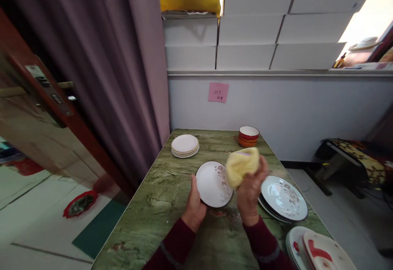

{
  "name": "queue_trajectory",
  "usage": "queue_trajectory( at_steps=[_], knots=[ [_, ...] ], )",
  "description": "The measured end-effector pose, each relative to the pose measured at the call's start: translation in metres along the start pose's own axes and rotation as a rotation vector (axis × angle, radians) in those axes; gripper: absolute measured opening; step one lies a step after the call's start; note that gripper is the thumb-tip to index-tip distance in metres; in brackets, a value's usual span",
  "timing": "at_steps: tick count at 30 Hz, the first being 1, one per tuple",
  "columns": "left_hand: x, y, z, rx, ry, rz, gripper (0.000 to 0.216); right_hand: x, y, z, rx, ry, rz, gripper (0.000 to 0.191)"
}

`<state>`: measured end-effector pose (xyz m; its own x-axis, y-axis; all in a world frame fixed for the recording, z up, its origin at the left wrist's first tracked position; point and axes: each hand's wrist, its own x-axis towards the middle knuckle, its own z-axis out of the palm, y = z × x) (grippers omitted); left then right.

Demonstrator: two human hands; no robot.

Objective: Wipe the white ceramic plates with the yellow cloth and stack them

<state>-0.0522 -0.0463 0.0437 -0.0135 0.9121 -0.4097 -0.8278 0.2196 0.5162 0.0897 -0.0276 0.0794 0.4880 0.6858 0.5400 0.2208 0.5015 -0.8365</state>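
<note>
My left hand (194, 206) grips the lower left rim of a white plate (211, 184) with a dark edge and brown flower print, its thumb along the rim. The plate is over the middle of the table, tilted towards me. In my right hand (250, 198) is a bunched yellow cloth (242, 165), raised at the plate's right edge; the hand is a little blurred. Just right of that hand, a stack of larger flower-printed plates (284, 198) lies on the table.
The green wood-patterned table (162, 196) also bears a stack of white plates (185, 145) at far left, stacked red and orange bowls (248, 136) at far right, and more plates (325, 251) at near right. A purple curtain (144, 57) hangs on the left, beside a door (61, 94).
</note>
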Motion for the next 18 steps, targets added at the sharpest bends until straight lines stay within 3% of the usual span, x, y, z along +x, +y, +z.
queue_trajectory(
  at_steps=[4,6,9,14,18],
  knots=[
    [-0.007,-0.006,0.007,-0.072,-0.086,-0.077,0.064,-0.029,0.008,0.013,-0.457,-0.671,-0.365,0.046],
    [-0.008,-0.003,0.007,-0.086,-0.1,-0.077,0.066,-0.036,0.01,0.01,-0.638,-0.836,-0.424,0.053],
    [-0.007,0.005,0.007,-0.052,-0.081,-0.038,0.066,-0.036,0.007,0.0,-0.717,-0.93,-0.425,0.071],
    [-0.001,0.013,0.009,0.008,-0.005,0.06,0.064,-0.038,0.005,-0.018,-0.678,-0.962,-0.364,0.05],
    [0.0,0.014,0.008,0.01,-0.048,-0.057,0.079,-0.043,0.001,-0.021,-0.551,-1.017,-0.371,0.051]
  ],
)
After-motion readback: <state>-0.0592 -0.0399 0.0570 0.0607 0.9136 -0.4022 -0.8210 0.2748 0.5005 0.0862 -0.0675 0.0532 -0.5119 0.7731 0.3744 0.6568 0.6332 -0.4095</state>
